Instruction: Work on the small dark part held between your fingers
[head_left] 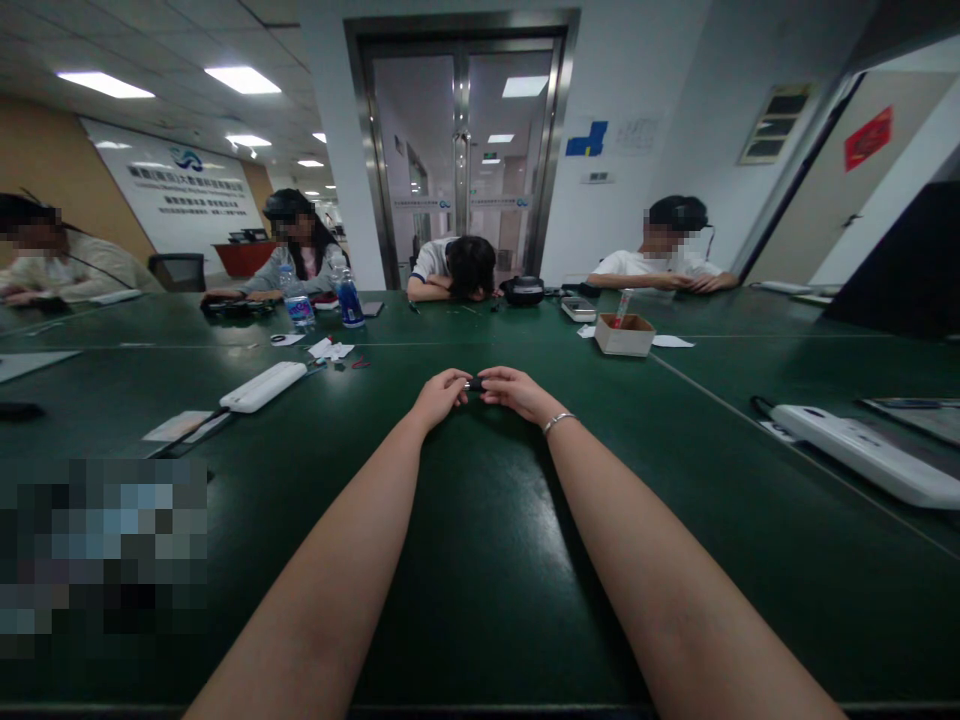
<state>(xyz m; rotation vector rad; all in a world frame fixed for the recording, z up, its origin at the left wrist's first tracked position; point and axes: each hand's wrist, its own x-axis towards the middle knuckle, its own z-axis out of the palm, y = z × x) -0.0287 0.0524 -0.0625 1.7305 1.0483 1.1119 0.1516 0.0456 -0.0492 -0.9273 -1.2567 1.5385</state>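
Shared office space
An office is indicated by the logoed wall sign (187, 180), glass double doors (416, 120), ceiling lights (244, 80) and large shared table (487, 540)

Tabletop (487, 570): green, smooth, semi-gloss, with pale light smeared across it; small held piece (475, 384) dark and matt-looking, with a bright, metal-like end. Bracelet (559, 422) of shiny, silvery metal; white case (264, 388) smooth, apparently plastic; bottle (349, 302) of clear, glossy plastic; open box (625, 343) matt, cardboard-like. Paper scraps (330, 350) matt; door frame (465, 24) polished metal around smooth, reflective glass panels (417, 120).
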